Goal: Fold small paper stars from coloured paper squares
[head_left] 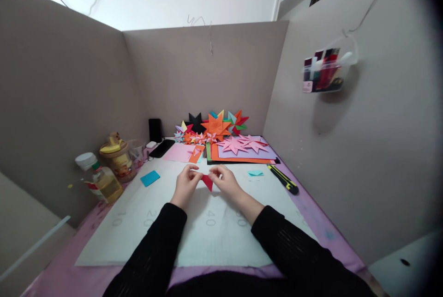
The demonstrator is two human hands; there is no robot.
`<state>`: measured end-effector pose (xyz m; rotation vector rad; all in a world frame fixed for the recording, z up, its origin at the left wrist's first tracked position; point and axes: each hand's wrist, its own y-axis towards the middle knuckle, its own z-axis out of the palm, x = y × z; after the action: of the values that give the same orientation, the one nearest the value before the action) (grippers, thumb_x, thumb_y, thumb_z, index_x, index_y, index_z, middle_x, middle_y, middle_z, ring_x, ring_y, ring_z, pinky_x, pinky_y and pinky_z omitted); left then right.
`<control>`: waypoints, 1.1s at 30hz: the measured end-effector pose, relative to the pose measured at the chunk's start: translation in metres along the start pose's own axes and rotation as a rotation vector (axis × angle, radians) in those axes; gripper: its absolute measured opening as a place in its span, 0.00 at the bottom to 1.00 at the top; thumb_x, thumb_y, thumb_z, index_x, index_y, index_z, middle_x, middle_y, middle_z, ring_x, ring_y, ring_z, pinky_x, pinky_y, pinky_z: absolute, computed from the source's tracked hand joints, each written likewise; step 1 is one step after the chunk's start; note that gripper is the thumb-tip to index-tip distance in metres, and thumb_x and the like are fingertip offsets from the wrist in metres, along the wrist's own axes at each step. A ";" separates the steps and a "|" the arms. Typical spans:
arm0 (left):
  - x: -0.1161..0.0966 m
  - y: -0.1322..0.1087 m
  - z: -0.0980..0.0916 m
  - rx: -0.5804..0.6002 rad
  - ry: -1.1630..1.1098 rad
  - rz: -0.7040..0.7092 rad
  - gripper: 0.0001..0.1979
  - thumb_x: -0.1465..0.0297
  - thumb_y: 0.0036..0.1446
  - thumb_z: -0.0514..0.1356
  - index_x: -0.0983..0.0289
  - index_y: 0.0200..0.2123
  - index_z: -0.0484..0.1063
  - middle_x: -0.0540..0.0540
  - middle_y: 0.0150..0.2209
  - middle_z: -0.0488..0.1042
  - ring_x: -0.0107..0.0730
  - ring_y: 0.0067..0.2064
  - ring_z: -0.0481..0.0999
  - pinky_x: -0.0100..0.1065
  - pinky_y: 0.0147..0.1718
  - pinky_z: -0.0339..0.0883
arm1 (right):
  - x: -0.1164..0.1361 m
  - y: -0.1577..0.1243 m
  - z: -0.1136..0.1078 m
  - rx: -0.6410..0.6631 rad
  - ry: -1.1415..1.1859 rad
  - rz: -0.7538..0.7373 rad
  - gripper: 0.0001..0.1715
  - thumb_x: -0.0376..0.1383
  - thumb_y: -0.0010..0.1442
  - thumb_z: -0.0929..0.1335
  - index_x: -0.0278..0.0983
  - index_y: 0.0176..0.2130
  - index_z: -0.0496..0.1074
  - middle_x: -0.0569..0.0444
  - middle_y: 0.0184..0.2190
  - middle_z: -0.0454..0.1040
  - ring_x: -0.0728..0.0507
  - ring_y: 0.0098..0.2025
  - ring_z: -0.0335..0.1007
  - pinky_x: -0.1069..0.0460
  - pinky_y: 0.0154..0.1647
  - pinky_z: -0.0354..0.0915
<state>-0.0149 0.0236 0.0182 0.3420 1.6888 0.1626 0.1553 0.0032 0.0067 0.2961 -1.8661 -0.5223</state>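
A small piece of folded red paper is held up between my two hands, above the white mat. My left hand pinches its left corner between thumb and fingers. On the opposite corner, my right hand has a pinch grip too. The paper tapers to a point at the bottom. To the right of my right hand lies a small folded turquoise paper. A blue paper square rests on the mat left of my left hand.
A yellow-black utility knife lies at the mat's right edge. Behind are paper stars and coloured sheets. A bottle, a tub and a phone stand or lie left. Grey partitions enclose the table.
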 end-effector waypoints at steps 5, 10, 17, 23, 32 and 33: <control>0.001 0.005 -0.005 -0.143 -0.078 -0.058 0.18 0.64 0.43 0.63 0.65 0.37 0.65 0.51 0.24 0.74 0.32 0.31 0.74 0.30 0.31 0.64 | 0.000 0.001 0.000 -0.006 -0.021 0.079 0.10 0.34 0.51 0.64 0.37 0.20 0.66 0.56 0.21 0.66 0.47 0.27 0.61 0.53 0.29 0.56; 0.005 0.001 0.010 0.133 -0.169 -0.195 0.20 0.61 0.40 0.65 0.68 0.36 0.71 0.55 0.29 0.75 0.33 0.31 0.74 0.30 0.28 0.65 | -0.003 -0.001 0.005 -0.005 -0.008 0.073 0.10 0.36 0.52 0.64 0.37 0.22 0.67 0.55 0.23 0.68 0.48 0.27 0.62 0.54 0.29 0.57; 0.010 0.002 0.004 -0.071 -0.306 -0.346 0.19 0.61 0.39 0.66 0.68 0.32 0.73 0.55 0.30 0.76 0.30 0.31 0.72 0.30 0.33 0.64 | -0.014 0.020 -0.057 -0.018 -0.375 0.111 0.10 0.36 0.55 0.62 0.35 0.28 0.71 0.53 0.29 0.72 0.47 0.33 0.66 0.54 0.35 0.60; 0.012 0.005 0.007 -0.092 -0.404 -0.384 0.19 0.61 0.37 0.67 0.69 0.30 0.73 0.56 0.29 0.75 0.30 0.30 0.72 0.30 0.32 0.64 | -0.053 0.013 -0.177 -0.077 -1.050 0.682 0.18 0.31 0.52 0.64 0.32 0.44 0.69 0.38 0.42 0.71 0.38 0.44 0.68 0.48 0.41 0.61; 0.014 0.002 0.009 -0.090 -0.358 -0.386 0.20 0.60 0.37 0.67 0.68 0.31 0.73 0.55 0.30 0.75 0.29 0.30 0.72 0.30 0.31 0.63 | -0.074 -0.001 -0.207 -0.024 -0.799 0.904 0.13 0.29 0.37 0.73 0.30 0.29 0.72 0.42 0.28 0.75 0.35 0.35 0.72 0.48 0.33 0.65; 0.013 0.002 0.009 -0.089 -0.356 -0.386 0.20 0.60 0.37 0.67 0.68 0.31 0.73 0.54 0.29 0.75 0.29 0.30 0.72 0.30 0.31 0.63 | -0.073 0.001 -0.206 -0.053 -0.758 0.895 0.11 0.30 0.39 0.72 0.30 0.28 0.72 0.43 0.25 0.74 0.36 0.33 0.72 0.48 0.31 0.65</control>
<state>-0.0074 0.0288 0.0051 -0.0271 1.3589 -0.1050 0.3737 -0.0073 0.0054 -0.8658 -2.4296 -0.0375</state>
